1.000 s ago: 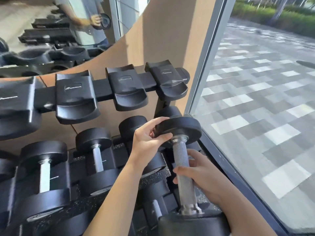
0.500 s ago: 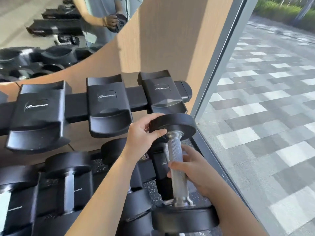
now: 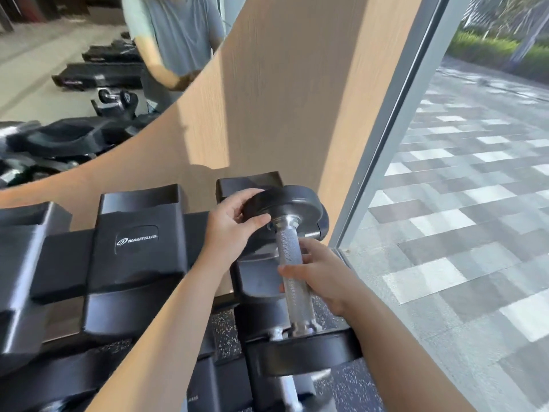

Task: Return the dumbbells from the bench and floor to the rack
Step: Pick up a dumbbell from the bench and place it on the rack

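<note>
Wood panelling and a tall window back the rack. Both hands carry one dumbbell: the left hand cups its far head, the right hand wraps the knurled handle. Racking is underway; next it likely needs lowering into the end cradle just beneath the left hand.

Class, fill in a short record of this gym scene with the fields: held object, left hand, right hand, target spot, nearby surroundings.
held object: dumbbell, black heads, knurled metal handle
left hand: left hand grips the far head's rim
right hand: right hand wraps the handle, fingers across it
target spot: far head sits over the rightmost cradle of the upper rack; whether it rests there is unclear
nearby surroundings: window on the right, mirror upper left, wood wall panel behind
</note>
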`<state>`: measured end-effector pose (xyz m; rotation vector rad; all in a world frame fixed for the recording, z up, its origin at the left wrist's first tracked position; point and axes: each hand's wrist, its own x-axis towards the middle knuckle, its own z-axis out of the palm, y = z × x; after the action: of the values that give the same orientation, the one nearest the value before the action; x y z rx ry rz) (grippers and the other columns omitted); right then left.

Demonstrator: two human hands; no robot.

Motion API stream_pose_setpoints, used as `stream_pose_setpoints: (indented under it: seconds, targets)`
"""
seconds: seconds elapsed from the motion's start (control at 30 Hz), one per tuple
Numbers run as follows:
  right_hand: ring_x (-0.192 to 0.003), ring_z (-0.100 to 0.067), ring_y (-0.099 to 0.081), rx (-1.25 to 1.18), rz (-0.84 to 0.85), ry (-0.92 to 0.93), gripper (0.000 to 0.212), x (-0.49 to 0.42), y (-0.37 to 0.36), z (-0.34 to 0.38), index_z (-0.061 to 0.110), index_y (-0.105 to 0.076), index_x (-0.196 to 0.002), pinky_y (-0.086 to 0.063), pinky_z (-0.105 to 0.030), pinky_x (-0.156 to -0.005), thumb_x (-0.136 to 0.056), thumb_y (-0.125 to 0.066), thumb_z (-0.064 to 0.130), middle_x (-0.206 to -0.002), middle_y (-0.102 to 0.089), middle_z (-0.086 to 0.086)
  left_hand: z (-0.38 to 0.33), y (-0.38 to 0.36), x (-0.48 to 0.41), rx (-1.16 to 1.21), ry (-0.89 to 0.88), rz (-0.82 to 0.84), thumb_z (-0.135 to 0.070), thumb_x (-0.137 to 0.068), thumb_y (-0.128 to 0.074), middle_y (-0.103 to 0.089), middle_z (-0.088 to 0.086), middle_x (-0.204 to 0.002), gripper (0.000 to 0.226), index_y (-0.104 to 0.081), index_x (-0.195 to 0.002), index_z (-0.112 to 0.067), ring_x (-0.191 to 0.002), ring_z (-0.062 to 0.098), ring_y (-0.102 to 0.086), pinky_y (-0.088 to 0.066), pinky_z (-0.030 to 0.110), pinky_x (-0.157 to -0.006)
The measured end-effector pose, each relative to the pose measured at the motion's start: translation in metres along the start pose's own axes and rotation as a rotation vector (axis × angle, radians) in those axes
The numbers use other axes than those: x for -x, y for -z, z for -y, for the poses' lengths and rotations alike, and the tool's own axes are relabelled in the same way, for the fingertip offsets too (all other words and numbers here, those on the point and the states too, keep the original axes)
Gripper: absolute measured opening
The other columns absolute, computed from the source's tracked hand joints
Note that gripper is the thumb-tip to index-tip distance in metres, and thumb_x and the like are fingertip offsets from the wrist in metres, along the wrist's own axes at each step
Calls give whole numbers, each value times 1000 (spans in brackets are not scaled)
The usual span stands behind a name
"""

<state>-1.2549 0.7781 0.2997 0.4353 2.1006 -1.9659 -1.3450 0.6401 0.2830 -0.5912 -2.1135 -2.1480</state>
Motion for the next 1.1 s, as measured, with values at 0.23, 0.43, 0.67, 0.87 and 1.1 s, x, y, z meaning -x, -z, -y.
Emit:
stream_pose_setpoints:
  seconds: [0.23,0.43,0.67,0.87,1.1]
  targets:
    - [-59,-22,-61,-34,24,17,47,-48,0,21,9,-44,-124,-56,-28,-52,-82,-62,-2,-98,-62,-16,16,5,-46,-45,-49,-76,5,-73,-66,-66,-15,-97,52,-63,-94,-43,-93,1,-62,-46,15,-83]
    - [-58,-20,-63,-2,25,25,48,-83,-1,26,12,-43,-124,-55,-33,-61,-81,-63,0,-86,-62,-6,27,10,-71,-110,-51,-166,2,-71,-69,-61,-28,-91,63,-60,-82,-59,-85,-12,-59,-44,7,-78]
    - [-59,-24,-65,-4,21,56,51,-119,4,30,9,-42,-125,-55,-44,-69,-80,-65,3,-79,-65,-7,34,13,-101,-171,-67,-135,-1,-73,-65,-66,-13,-94,51,-61,-97,-46,-85,-5,-61,-44,10,-80]
    - [-83,-32,-43,-9,21,1,57,-139,-1,30,9,-43,-127,-31,-45,-73,-76,-69,12,-59,-68,-6,51,20,-111,-126,35,-172,0,-77,-64,-66,-11,-90,46,-60,-102,-38,-84,2,-61,-48,25,-86]
    - [-73,-33,-58,-19,57,-8,63,-134,-1,36,5,-36,-131,-45,-58,-88,-78,-70,8,-79,-63,-14,59,21,-111,-138,113,-143,-7,-81,-62,-64,5,-112,40,-56,-120,-18,-104,17,-59,-44,45,-98]
